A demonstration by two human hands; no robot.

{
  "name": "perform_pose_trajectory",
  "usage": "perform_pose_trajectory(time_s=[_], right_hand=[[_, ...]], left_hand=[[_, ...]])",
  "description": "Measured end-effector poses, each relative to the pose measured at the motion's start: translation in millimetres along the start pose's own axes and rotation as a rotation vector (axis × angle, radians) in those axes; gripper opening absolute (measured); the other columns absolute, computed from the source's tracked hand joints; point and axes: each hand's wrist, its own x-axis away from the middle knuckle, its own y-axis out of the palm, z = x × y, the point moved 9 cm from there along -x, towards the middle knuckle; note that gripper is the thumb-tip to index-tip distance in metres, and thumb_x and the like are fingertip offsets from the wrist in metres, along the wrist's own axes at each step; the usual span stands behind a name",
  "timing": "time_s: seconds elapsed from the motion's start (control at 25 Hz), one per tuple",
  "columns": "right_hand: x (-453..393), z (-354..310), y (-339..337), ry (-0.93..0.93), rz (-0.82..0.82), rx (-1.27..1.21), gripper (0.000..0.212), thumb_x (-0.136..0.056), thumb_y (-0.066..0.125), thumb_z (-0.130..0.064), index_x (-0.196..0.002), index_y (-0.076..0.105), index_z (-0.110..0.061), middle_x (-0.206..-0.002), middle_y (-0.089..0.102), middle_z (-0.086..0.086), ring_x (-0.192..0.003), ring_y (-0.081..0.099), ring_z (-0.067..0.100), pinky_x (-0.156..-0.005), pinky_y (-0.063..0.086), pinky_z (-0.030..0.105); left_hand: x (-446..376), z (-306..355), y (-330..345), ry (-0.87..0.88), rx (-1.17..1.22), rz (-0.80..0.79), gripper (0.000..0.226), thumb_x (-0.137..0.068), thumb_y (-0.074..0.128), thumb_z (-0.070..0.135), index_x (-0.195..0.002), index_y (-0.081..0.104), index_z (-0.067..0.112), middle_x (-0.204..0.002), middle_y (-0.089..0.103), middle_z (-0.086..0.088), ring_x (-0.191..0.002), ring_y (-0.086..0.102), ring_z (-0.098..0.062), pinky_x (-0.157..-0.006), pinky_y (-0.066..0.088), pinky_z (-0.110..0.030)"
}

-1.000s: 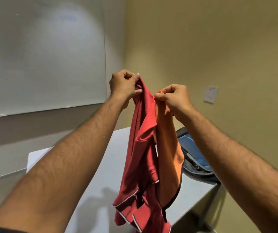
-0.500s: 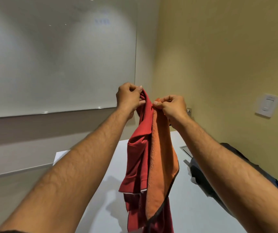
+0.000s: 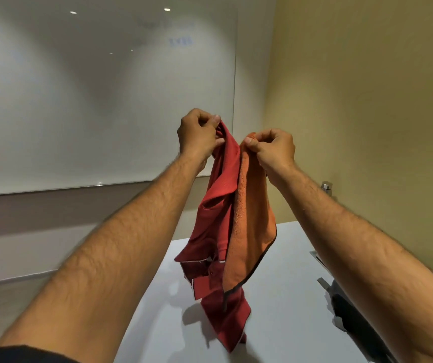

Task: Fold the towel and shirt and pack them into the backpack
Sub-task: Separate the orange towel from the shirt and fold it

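Held up in front of me, a red shirt (image 3: 218,231) with white trim hangs from my left hand (image 3: 199,134), which pinches its top edge. Beside it hangs an orange towel (image 3: 252,226) with a dark border, pinched at its top corner by my right hand (image 3: 273,148). The two cloths touch and overlap. The shirt's lower end reaches the white table (image 3: 275,323). A dark backpack (image 3: 351,318) lies at the table's right side, mostly hidden behind my right forearm.
A large whiteboard (image 3: 92,100) covers the left wall, and a yellow wall stands to the right. A metal bottle top (image 3: 326,186) shows behind my right arm. A flat metal piece (image 3: 316,256) lies on the table near the backpack.
The view has swung left and upward. My hands have moved slightly apart, still holding the shirt and towel aloft. The backpack has slid toward the right edge of view.
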Motion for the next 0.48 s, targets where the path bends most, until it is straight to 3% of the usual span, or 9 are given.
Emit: perform_pose_trajectory(time_s=[0.16, 0.48], right_hand=[[-32.7, 1.5, 15.7, -0.048, 0.013, -0.006, 0.016, -0.078, 0.081, -0.021, -0.076, 0.065, -0.023, -0.083, 0.070, -0.006, -0.082, 0.068, 0.011, -0.078, 0.059, 0.033], [-30.0, 80.7, 86.2, 0.165, -0.125, -0.050, 0.015, -0.081, 0.077, -0.011, -0.084, 0.065, -0.019, -0.091, 0.069, 0.002, -0.087, 0.069, 0.017, -0.078, 0.059, 0.032]], left_hand=[[-27.2, 1.1, -14.3, 0.055, -0.018, 0.099, 0.016, -0.096, 0.062, 0.013, -0.081, 0.057, 0.018, -0.089, 0.065, -0.004, -0.082, 0.071, -0.018, -0.065, 0.062, -0.029], [-40.6, -76.3, -100.7, -0.053, -0.051, 0.292, 0.020, -0.096, 0.061, 0.008, -0.079, 0.055, 0.015, -0.083, 0.061, -0.004, -0.076, 0.069, -0.018, -0.066, 0.062, -0.031]])
